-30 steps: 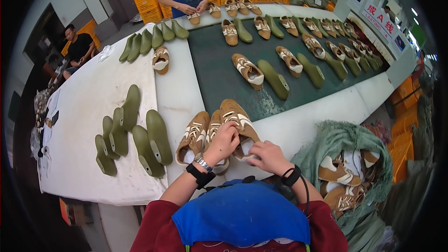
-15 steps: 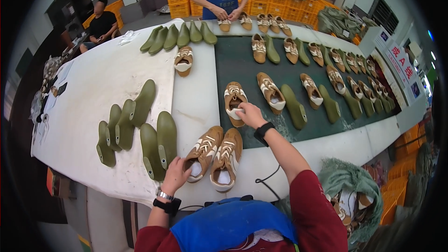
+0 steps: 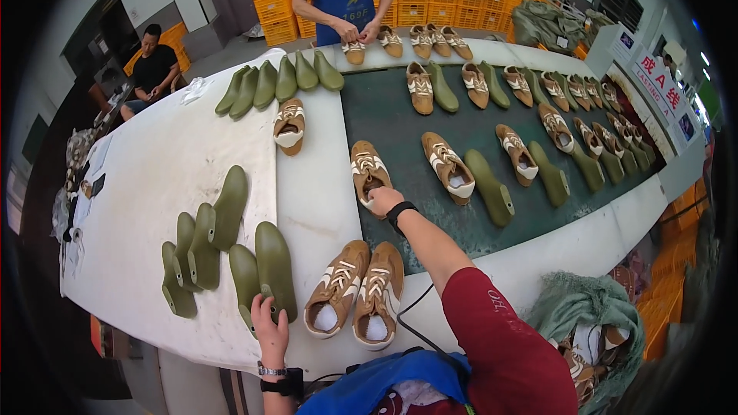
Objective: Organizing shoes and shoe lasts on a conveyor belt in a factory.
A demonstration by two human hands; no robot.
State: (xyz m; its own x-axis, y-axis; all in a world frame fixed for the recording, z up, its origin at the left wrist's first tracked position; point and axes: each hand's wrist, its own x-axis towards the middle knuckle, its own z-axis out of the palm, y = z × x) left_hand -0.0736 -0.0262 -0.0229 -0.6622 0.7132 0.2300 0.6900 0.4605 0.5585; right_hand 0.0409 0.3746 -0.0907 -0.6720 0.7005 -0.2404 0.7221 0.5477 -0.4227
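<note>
My right hand (image 3: 386, 201) grips the heel collar of a tan-and-white lace-up sneaker (image 3: 369, 165) at the left edge of the green mat. Its thumb and fingers close on the opening. My left hand (image 3: 270, 336), fingers apart, reaches the heel ends of two green shoe lasts; the nearer fingertips overlap the larger last (image 3: 275, 265), and beside it lies the other last (image 3: 244, 277). Whether the fingertips press on them I cannot tell. Between my hands a pair of tan sneakers, a left one (image 3: 336, 288) and a right one (image 3: 378, 292), stands with white paper inside.
Green lasts (image 3: 230, 207) lie at left, more (image 3: 286, 79) at the back. One sneaker (image 3: 290, 127) stands on the white table (image 3: 177, 146). Sneakers and lasts line the green mat (image 3: 415, 242). A co-worker's hands (image 3: 360, 32) handle a far sneaker. A sack (image 3: 584, 307) sits at right.
My left hand has left the near sneaker pair and moved left to the green lasts. My right hand stays on the sneaker's heel. The whole view has shifted slightly.
</note>
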